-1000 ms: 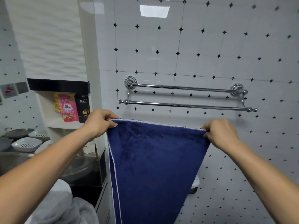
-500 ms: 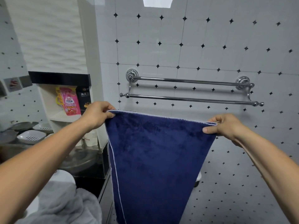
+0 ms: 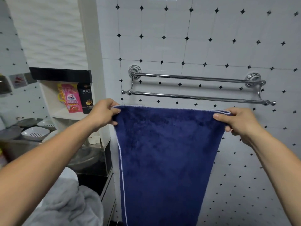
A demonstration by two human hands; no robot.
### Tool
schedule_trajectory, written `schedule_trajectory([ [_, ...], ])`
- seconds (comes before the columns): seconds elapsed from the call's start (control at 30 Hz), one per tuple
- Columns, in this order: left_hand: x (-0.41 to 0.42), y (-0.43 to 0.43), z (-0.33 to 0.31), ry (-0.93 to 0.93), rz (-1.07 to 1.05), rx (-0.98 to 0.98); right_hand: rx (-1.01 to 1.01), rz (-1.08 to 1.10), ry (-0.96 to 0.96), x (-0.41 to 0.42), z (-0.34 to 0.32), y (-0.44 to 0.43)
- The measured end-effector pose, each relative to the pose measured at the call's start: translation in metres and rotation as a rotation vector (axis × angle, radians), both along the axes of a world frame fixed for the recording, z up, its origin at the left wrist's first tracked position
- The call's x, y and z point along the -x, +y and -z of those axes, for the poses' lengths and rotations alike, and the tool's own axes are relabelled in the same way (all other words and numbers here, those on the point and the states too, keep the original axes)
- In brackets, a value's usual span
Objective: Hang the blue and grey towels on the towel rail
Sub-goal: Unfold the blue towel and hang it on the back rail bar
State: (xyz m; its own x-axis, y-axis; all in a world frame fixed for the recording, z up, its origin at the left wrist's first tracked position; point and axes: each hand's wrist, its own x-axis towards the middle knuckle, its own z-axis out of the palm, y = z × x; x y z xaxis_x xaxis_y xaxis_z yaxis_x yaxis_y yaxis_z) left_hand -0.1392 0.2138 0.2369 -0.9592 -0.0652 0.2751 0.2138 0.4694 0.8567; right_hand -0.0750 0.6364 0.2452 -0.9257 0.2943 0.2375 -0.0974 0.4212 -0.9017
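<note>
looks like the first of the two hangings, at the approach stage: bringing the blue towel (image 3: pixel 166 152) up to the towel rail (image 3: pixel 195 97), not yet draping it. gripping the top left corner with the left hand (image 3: pixel 102 114), fingers curled over the hem. pinching the top right corner with the right hand (image 3: pixel 237 123), thumb on the near face and fingers folded behind. holding the top edge stretched nearly level between the two, just below the rail's front bar and apart from it, with the rest hanging straight down before the tiled wall (image 3: pixel 211 46). touching neither bar, so far as can be seen.

probably calls next for lifting both corners together above the front bar, passing the hem over and behind it, then lowering with cloth left on both sides. needs an even lift to keep the edge level, and enough length fed over to stop the plush cloth sliding back off the smooth chrome. likely worth shifting a little rightward too, to sit between the end brackets.

leaves the grey towel (image 3: pixel 65 206) for afterwards: lying crumpled at lower left, beneath the left forearm, well apart from the rail and from both hands.
</note>
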Motion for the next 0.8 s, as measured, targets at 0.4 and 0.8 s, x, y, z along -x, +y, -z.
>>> schedule_trajectory([
  [0.4, 0.017, 0.020, 0.000, -0.022, -0.143, -0.142, 0.276, -0.201, -0.092, 0.018, 0.012, 0.016],
  [0.8, 0.005, 0.050, -0.089, 0.346, -0.021, -0.349, 0.295, -0.096, 0.319, 0.034, -0.070, 0.047],
])
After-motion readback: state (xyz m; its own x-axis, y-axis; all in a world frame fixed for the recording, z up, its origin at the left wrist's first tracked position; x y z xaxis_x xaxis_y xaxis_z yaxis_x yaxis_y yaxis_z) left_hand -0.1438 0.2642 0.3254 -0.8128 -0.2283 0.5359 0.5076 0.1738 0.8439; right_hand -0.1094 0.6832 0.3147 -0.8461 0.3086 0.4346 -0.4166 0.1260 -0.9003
